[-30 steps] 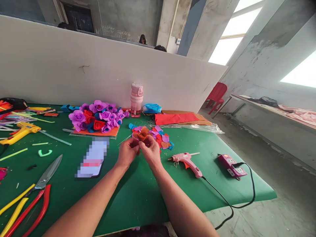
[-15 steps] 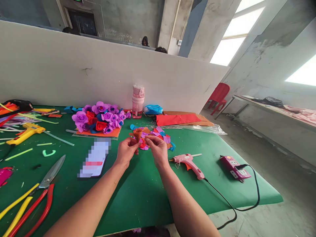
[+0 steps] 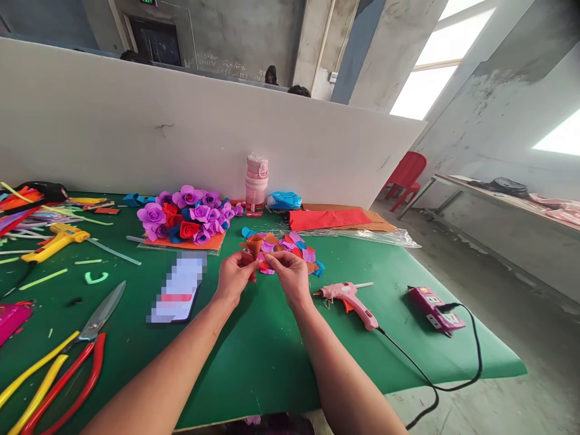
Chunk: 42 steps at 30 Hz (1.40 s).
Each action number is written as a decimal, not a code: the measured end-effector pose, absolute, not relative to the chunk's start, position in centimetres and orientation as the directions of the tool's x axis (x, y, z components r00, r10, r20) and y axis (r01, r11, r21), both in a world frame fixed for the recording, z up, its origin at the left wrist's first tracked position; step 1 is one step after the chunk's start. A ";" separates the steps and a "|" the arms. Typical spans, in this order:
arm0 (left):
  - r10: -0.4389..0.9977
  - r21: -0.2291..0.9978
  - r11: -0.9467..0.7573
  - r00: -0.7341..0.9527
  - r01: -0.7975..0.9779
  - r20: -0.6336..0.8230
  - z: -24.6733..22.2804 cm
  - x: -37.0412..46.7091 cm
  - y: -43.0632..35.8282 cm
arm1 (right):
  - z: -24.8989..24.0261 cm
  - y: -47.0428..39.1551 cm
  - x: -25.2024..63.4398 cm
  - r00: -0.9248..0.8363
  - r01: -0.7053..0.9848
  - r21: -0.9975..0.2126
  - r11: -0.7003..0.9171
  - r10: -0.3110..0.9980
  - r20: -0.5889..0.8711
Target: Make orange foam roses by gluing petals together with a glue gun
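A small brown paper flower (image 3: 254,243), cone-shaped, stands upright from the pinched fingers of my left hand (image 3: 233,279). Close beside it, my right hand (image 3: 292,277) has its thumb and forefinger pressed together by the flower's lower edge, almost touching the left fingertips. What lies in that right pinch is too small to make out. Just behind both hands, loose paper petals (image 3: 309,255) in purple, red, blue and brown are heaped on the green table (image 3: 267,344). To the right of my right hand a pink glue gun (image 3: 351,299) lies on its side, its nozzle pointing left.
Finished paper flowers (image 3: 190,212) cluster at the back left, near a pink bottle (image 3: 256,187). A phone (image 3: 179,290), large scissors (image 3: 97,314) and a yellow glue gun (image 3: 57,240) lie leftward. A purple power block (image 3: 435,309) trails its cable on the right.
My right fingertips have come in toward the left ones at the flower's base. The whole view has shifted slightly, so the table things appear a little further right.
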<state>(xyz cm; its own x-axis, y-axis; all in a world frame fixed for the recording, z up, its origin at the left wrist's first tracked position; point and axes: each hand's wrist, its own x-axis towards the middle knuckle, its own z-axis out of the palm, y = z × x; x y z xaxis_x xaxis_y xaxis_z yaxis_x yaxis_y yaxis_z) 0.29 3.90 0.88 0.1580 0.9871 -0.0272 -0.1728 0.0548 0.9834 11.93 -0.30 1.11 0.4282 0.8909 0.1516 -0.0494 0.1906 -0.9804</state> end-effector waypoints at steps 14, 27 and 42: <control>0.990 0.984 0.044 0.140 -0.171 -0.020 0.6 0.3 4.0 | 1.1 -0.1 12.1 0.389 0.076 -0.972 0.224 0.891 0.236; 0.997 0.961 -0.060 0.038 -0.269 0.073 1.2 0.2 4.3 | 0.7 -0.2 11.1 0.184 0.080 -0.980 0.180 0.964 0.192; 0.981 0.930 0.024 0.190 -0.367 0.050 1.7 0.0 4.1 | 0.3 0.1 11.3 0.319 0.096 -0.976 0.195 0.923 0.216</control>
